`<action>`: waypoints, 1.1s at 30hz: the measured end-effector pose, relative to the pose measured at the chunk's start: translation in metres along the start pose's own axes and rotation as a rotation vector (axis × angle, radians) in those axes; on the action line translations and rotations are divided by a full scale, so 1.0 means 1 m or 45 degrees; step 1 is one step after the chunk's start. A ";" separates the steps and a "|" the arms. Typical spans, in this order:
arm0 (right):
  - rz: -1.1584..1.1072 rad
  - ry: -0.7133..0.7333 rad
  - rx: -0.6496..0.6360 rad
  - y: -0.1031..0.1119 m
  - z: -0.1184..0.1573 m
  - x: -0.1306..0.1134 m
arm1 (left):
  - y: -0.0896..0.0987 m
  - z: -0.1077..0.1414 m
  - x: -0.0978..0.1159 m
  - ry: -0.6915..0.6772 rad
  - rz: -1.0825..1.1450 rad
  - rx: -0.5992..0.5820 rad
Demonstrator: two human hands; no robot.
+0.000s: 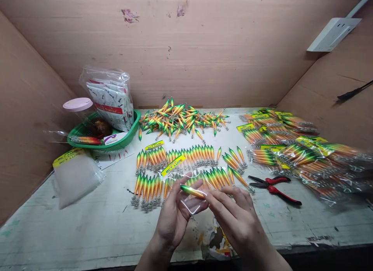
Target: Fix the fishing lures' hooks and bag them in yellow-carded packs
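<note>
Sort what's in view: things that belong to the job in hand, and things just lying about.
Seemingly part of the job:
clear bag in the left hand
lure in the right hand
rows of lures
lure pile
filled bags
stacked bags

Seemingly just lying about:
pliers
green basket
pink lid
wrapped packets

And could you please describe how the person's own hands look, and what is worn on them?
The left hand and right hand are bare, without gloves. No ring, watch or bracelet shows, and no sleeve is in view.
</note>
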State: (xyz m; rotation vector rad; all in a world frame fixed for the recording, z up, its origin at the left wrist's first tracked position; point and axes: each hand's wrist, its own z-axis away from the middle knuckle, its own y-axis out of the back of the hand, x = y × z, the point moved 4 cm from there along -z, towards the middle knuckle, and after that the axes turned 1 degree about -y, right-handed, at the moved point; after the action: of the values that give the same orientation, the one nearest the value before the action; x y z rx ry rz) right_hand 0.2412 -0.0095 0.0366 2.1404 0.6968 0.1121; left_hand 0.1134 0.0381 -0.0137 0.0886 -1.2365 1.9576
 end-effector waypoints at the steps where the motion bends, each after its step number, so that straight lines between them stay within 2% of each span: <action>1: -0.005 -0.030 0.019 -0.002 -0.001 -0.002 | 0.000 0.000 0.000 -0.020 -0.007 -0.002; 6: -0.081 -0.263 0.219 0.000 -0.006 -0.007 | 0.004 -0.005 -0.001 -0.245 0.048 -0.015; 9: -0.091 -0.246 0.172 0.003 -0.009 -0.008 | 0.007 -0.007 0.000 -0.339 0.028 -0.035; 12: -0.103 -0.207 0.122 0.002 -0.010 -0.007 | 0.007 -0.006 -0.002 -0.310 -0.029 -0.065; 19: -0.321 -0.308 0.230 -0.014 -0.005 -0.005 | 0.002 -0.002 -0.007 -0.168 -0.015 -0.077; 24: -0.258 -0.183 0.131 -0.015 -0.007 -0.013 | 0.007 -0.004 -0.005 -0.087 0.058 -0.069; 26: -0.254 -0.169 0.173 -0.012 -0.007 -0.015 | 0.009 -0.006 -0.005 -0.066 0.088 -0.048; 30: -0.325 -0.260 0.336 -0.006 -0.005 -0.014 | 0.009 -0.005 -0.008 -0.085 0.157 -0.045; 33: -0.347 -0.251 0.322 -0.006 -0.006 -0.015 | 0.006 -0.003 -0.012 -0.083 0.155 -0.098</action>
State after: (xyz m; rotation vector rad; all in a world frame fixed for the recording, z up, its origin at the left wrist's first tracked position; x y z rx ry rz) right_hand 0.2242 -0.0104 0.0379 2.2302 0.9153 -0.3450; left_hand 0.1188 0.0318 -0.0248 0.0384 -1.3870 2.0224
